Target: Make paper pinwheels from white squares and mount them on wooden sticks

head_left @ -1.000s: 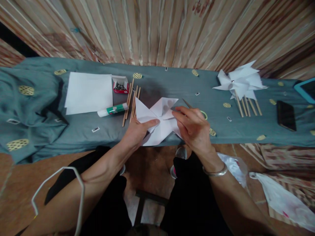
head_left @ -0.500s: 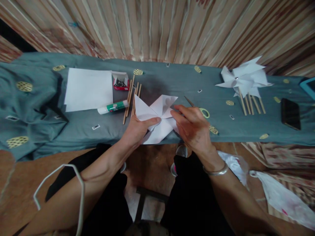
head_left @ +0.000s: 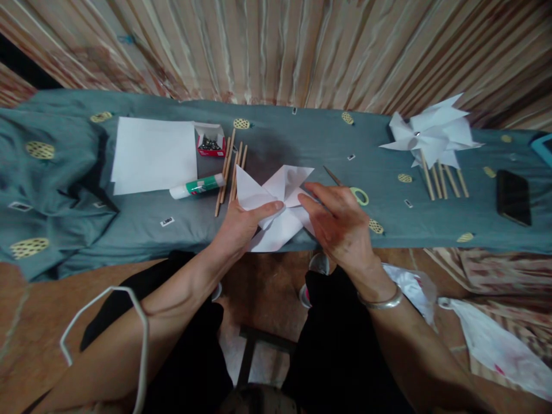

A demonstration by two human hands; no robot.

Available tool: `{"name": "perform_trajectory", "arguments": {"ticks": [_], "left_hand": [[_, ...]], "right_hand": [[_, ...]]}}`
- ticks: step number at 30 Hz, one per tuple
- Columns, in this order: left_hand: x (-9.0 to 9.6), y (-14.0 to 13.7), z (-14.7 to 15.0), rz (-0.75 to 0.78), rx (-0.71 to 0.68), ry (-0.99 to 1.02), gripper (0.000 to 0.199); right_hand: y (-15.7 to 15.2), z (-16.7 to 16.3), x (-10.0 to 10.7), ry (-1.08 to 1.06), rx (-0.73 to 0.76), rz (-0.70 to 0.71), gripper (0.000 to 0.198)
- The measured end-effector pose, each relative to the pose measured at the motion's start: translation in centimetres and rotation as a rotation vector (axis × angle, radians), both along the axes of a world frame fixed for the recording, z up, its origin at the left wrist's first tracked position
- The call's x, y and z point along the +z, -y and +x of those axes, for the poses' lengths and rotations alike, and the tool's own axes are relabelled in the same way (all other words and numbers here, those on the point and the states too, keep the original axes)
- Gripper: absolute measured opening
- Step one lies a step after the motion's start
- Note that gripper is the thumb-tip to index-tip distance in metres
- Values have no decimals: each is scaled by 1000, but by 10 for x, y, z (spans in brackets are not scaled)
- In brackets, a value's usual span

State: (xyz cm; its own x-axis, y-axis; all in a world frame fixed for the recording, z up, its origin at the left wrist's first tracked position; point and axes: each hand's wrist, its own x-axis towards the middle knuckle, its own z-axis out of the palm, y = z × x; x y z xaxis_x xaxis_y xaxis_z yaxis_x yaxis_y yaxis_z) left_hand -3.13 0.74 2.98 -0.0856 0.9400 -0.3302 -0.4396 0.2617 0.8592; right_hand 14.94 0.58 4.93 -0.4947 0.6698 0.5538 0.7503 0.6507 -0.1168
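Middle of frame: star (head_left: 288, 225), folded from white paper, held over the front edge of the bench (head_left: 297, 141); whether any weight is taken by the cloth cannot be told. Centre clamped by the left hand (head_left: 242, 225), thumb laid flat on top, fingers hidden beneath; the folded corners are probably kept from springing open by this grip. At the right-hand points, the right hand (head_left: 340, 225) is brought in, fingers bent, fingertips against the paper; whether a point or something small is pinched there cannot be told.

Supplies are set out left of centre, likely for easy reach: sticks (head_left: 230, 155) laid roughly side by side, an open box (head_left: 211, 146) of small metallic pieces, a glue stick (head_left: 198, 187) with its tip end by the sticks, paper (head_left: 155, 155) stacked flat. Scissors (head_left: 333, 176) laid just beyond the right hand. Pinwheels (head_left: 435, 132) on sticks are heaped at upper right, apart from the supplies, perhaps to spare their blades.

Star noted as matt white, several-pointed, crisply creased; points raised unevenly, upper ones shaded with greyish, rounded patches. No stick seen on it. Centre partly covered by the thumb.
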Motion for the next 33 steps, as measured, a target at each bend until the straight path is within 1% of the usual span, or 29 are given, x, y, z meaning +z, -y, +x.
{"name": "perform_trajectory", "arguments": {"ticks": [4,8,12,16,22,26,29,33], "left_hand": [[0,0,1,-30,29,-17,36],[0,-1,2,-58,63,-34,33],[-1,0,2,-53,47,-39,32],[1,0,1,-55,33,-54,32],[4,0,2,-46,32,-12,31],[0,-1,1,-31,29,-16,35],[-2,-2,-2,20,51,-83,34],[-1,-5,-4,59,79,-196,31]], "right_hand": [[1,0,0,2,19,36,30],[1,-1,0,1,23,25,31],[2,-1,0,-14,37,18,32],[2,-2,1,-5,20,14,34],[3,-1,1,-11,55,31,32],[4,-2,1,-62,47,-41,32],[4,-1,3,-208,13,-112,36],[4,1,5,-468,-46,-345,41]]}}
